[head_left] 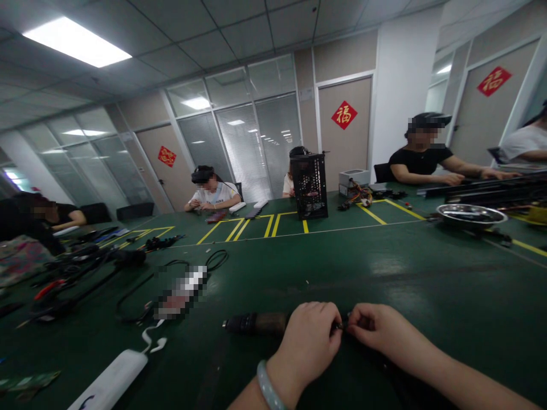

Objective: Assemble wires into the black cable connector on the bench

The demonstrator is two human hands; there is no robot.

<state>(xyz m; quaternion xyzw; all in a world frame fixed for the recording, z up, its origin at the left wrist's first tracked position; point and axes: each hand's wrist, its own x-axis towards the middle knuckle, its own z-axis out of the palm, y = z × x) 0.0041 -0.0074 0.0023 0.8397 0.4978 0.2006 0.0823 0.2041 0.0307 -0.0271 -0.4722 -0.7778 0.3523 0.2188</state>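
My left hand (307,347), with a pale bangle on its wrist, and my right hand (376,327) meet low in view over the green work mat (384,273). Their fingertips pinch a small dark part (339,326) from both sides. That part is too small to name, and my fingers partly hide it. A black drill chuck with a brownish body (256,323) lies to the left, its tip pointing left and its far end hidden behind my left hand.
A white power strip (111,381) and loose black cables (216,261) lie to my left, near a pixelated object (182,293) and tangled tools. A steel bowl (470,216), a black mesh computer case (310,185) and several co-workers are farther off.
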